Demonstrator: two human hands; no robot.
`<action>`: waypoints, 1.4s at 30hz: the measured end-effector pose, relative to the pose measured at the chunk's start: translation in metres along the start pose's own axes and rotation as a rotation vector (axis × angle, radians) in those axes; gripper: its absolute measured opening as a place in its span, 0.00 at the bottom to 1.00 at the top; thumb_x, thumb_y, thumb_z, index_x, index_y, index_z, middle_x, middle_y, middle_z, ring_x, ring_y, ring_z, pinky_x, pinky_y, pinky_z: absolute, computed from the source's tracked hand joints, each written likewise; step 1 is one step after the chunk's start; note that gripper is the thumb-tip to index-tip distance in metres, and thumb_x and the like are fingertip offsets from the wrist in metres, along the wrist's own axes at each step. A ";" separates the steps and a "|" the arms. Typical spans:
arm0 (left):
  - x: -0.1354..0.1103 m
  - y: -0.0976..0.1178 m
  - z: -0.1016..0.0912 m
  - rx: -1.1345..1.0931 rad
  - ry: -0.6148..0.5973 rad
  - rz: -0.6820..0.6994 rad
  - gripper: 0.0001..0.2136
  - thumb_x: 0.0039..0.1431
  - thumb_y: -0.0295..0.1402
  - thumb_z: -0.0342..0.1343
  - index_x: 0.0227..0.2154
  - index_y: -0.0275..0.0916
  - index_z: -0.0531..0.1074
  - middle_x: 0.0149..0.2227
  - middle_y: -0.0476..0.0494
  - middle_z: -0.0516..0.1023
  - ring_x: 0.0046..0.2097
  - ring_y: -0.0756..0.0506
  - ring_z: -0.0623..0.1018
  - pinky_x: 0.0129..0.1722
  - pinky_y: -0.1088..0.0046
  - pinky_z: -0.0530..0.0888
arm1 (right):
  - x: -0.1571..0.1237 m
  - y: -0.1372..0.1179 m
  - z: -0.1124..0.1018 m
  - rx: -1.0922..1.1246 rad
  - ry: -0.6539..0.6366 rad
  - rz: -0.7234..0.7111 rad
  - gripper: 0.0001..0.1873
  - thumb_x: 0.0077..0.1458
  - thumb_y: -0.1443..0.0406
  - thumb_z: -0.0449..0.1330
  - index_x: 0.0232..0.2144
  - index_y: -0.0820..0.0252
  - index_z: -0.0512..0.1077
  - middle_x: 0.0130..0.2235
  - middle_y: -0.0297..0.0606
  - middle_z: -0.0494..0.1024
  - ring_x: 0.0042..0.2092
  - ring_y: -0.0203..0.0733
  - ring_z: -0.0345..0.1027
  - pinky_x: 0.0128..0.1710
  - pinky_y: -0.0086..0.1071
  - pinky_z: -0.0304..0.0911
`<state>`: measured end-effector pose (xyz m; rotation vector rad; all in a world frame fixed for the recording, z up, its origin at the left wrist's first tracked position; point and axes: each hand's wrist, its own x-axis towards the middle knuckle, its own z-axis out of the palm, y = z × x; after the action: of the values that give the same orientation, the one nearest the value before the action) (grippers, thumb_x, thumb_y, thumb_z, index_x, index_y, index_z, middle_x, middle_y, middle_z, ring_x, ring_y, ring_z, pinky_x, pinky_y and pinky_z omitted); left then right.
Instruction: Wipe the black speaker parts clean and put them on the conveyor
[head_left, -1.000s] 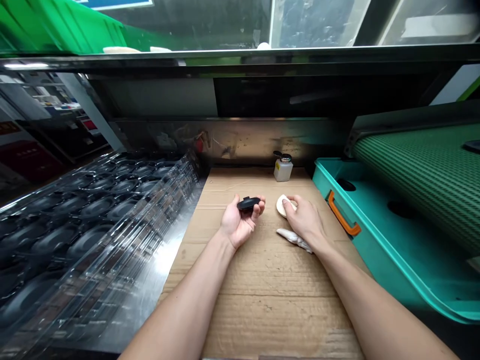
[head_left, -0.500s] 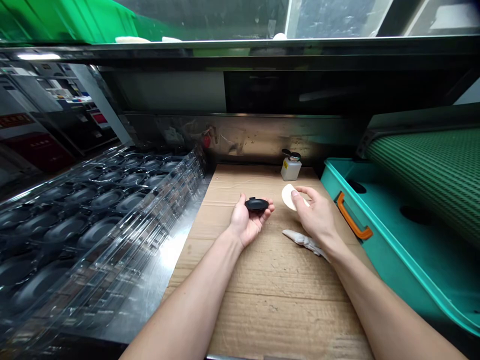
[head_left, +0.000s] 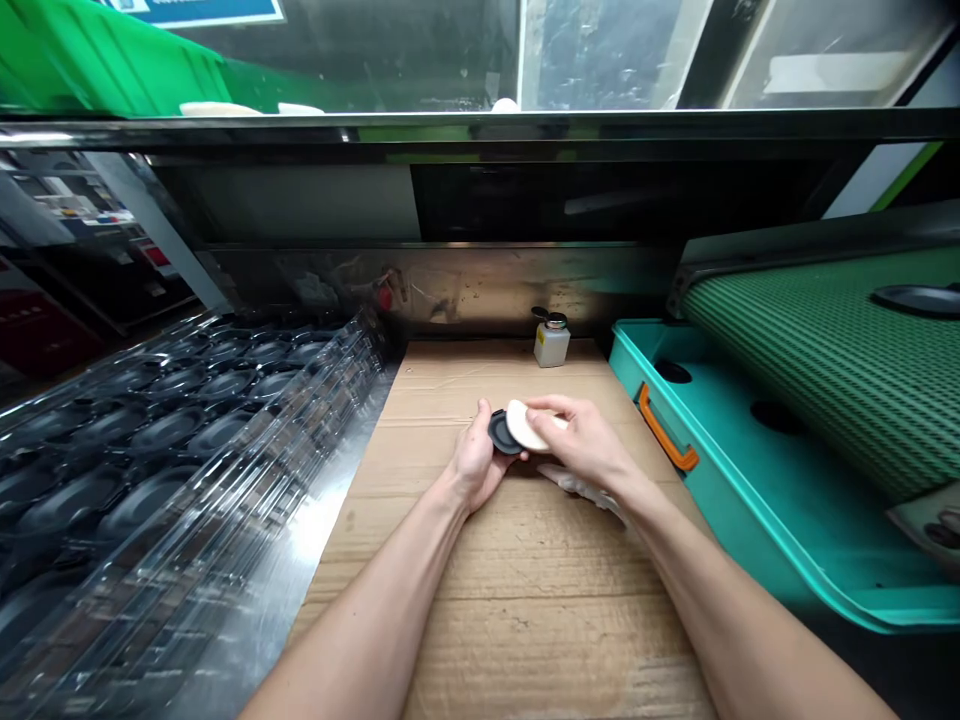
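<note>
Over the cardboard sheet [head_left: 510,620], my left hand [head_left: 475,458] grips a small round black plastic part [head_left: 504,432] by its rim, its recessed face turned up toward me. My right hand [head_left: 581,440] pinches a cream-white round pad [head_left: 525,425] between thumb and fingers. The pad overlaps the right side of the black part; whether it presses on it I cannot tell. Under my right wrist lies a crumpled whitish cloth [head_left: 581,487], partly hidden. Farther back stands a white pump bottle [head_left: 552,345] with a metal top and an open lid.
Clear plastic trays [head_left: 225,500] with several black round parts fill the left side. At right sits a teal bin [head_left: 750,480] with an orange handle [head_left: 664,430], below a green conveyor belt [head_left: 810,300] carrying a dark part [head_left: 919,300]. A metal shelf edge [head_left: 450,128] crosses above.
My right hand has brought the pad left onto or just over the black part. My left hand has tilted that part so its face shows. The view has shifted right and up.
</note>
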<state>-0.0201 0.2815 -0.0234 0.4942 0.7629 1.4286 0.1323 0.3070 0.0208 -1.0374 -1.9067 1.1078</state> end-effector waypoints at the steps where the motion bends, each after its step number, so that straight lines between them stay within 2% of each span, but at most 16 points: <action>1: 0.000 -0.001 0.001 0.004 0.011 0.000 0.21 0.64 0.46 0.44 0.34 0.32 0.73 0.32 0.38 0.77 0.33 0.45 0.76 0.29 0.71 0.73 | 0.000 0.000 0.000 -0.006 -0.023 -0.029 0.17 0.54 0.59 0.55 0.41 0.60 0.77 0.36 0.38 0.79 0.37 0.40 0.72 0.34 0.28 0.67; 3: 0.000 -0.002 0.001 0.007 0.037 -0.001 0.21 0.64 0.46 0.44 0.34 0.32 0.73 0.32 0.38 0.77 0.33 0.45 0.76 0.31 0.71 0.73 | 0.000 -0.001 0.002 -0.033 -0.071 -0.035 0.16 0.55 0.59 0.55 0.40 0.60 0.78 0.34 0.38 0.79 0.35 0.39 0.72 0.33 0.28 0.67; 9: 0.003 0.002 -0.002 -0.046 0.015 -0.050 0.21 0.64 0.46 0.43 0.34 0.32 0.71 0.33 0.38 0.77 0.33 0.46 0.76 0.29 0.72 0.73 | 0.002 0.008 0.008 -0.171 -0.030 -0.121 0.15 0.57 0.58 0.54 0.41 0.54 0.77 0.40 0.34 0.80 0.41 0.40 0.73 0.40 0.29 0.66; 10: 0.003 0.004 -0.002 -0.054 0.012 -0.062 0.21 0.65 0.45 0.42 0.34 0.31 0.71 0.34 0.37 0.77 0.33 0.46 0.76 0.28 0.72 0.73 | 0.004 0.012 0.006 -0.222 0.023 -0.110 0.15 0.57 0.57 0.54 0.41 0.53 0.77 0.40 0.34 0.80 0.41 0.41 0.73 0.41 0.30 0.65; 12: 0.002 0.007 -0.002 -0.047 -0.003 -0.086 0.21 0.65 0.45 0.40 0.35 0.31 0.70 0.35 0.35 0.77 0.32 0.45 0.76 0.26 0.71 0.71 | 0.009 0.020 -0.002 -0.326 0.208 -0.048 0.17 0.58 0.56 0.53 0.43 0.52 0.76 0.41 0.36 0.80 0.43 0.42 0.72 0.43 0.32 0.64; 14: -0.001 0.010 0.000 0.027 -0.006 -0.060 0.20 0.64 0.46 0.41 0.36 0.32 0.69 0.37 0.33 0.76 0.33 0.44 0.76 0.26 0.72 0.70 | 0.014 0.030 -0.011 -0.389 0.363 0.025 0.18 0.58 0.54 0.51 0.44 0.53 0.75 0.41 0.37 0.80 0.44 0.44 0.72 0.45 0.33 0.63; 16: -0.006 0.010 0.005 0.221 0.030 0.084 0.19 0.61 0.47 0.46 0.39 0.33 0.68 0.40 0.34 0.76 0.36 0.45 0.77 0.29 0.72 0.70 | 0.018 0.041 -0.019 -0.436 0.440 0.089 0.19 0.59 0.54 0.51 0.44 0.54 0.75 0.42 0.39 0.80 0.44 0.45 0.72 0.46 0.34 0.63; 18: -0.013 0.009 0.010 0.520 0.092 0.333 0.21 0.55 0.46 0.57 0.44 0.36 0.67 0.43 0.37 0.75 0.41 0.45 0.76 0.37 0.70 0.72 | 0.020 0.051 -0.023 -0.501 0.463 0.149 0.20 0.59 0.53 0.50 0.45 0.54 0.75 0.42 0.40 0.80 0.45 0.46 0.72 0.46 0.34 0.62; 20: -0.019 0.006 0.013 0.832 0.125 0.608 0.31 0.45 0.42 0.66 0.51 0.40 0.62 0.47 0.39 0.74 0.47 0.44 0.74 0.47 0.66 0.70 | 0.020 0.059 -0.022 -0.572 0.442 0.207 0.21 0.59 0.53 0.50 0.46 0.53 0.74 0.42 0.41 0.79 0.46 0.48 0.71 0.46 0.36 0.62; 22: -0.023 0.004 0.014 1.054 0.119 0.815 0.39 0.42 0.39 0.69 0.57 0.43 0.56 0.49 0.40 0.73 0.51 0.43 0.72 0.54 0.62 0.67 | 0.020 0.064 -0.020 -0.625 0.419 0.255 0.22 0.59 0.52 0.49 0.48 0.51 0.74 0.43 0.41 0.79 0.46 0.49 0.71 0.44 0.37 0.62; 24: -0.025 0.003 0.013 1.165 0.110 0.912 0.41 0.44 0.38 0.67 0.60 0.44 0.52 0.50 0.40 0.72 0.53 0.42 0.71 0.55 0.60 0.67 | 0.019 0.066 -0.018 -0.652 0.407 0.277 0.22 0.59 0.51 0.48 0.49 0.49 0.73 0.43 0.41 0.79 0.45 0.50 0.71 0.42 0.37 0.62; 28: -0.024 0.004 0.009 1.237 0.143 0.920 0.43 0.46 0.38 0.66 0.62 0.44 0.48 0.49 0.40 0.73 0.52 0.42 0.72 0.54 0.60 0.69 | 0.019 0.066 -0.017 -0.686 0.409 0.296 0.23 0.60 0.49 0.46 0.49 0.47 0.72 0.43 0.40 0.79 0.44 0.50 0.71 0.40 0.37 0.62; 42: -0.021 0.005 0.005 1.269 0.232 0.922 0.38 0.47 0.38 0.65 0.59 0.40 0.52 0.49 0.40 0.72 0.52 0.44 0.70 0.54 0.64 0.67 | 0.021 0.066 -0.016 -0.743 0.388 0.338 0.24 0.59 0.47 0.46 0.49 0.46 0.73 0.38 0.41 0.80 0.41 0.50 0.72 0.35 0.36 0.58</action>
<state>-0.0189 0.2623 -0.0128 1.8501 1.7594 1.6770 0.1563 0.3516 -0.0284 -1.8749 -1.8761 0.2786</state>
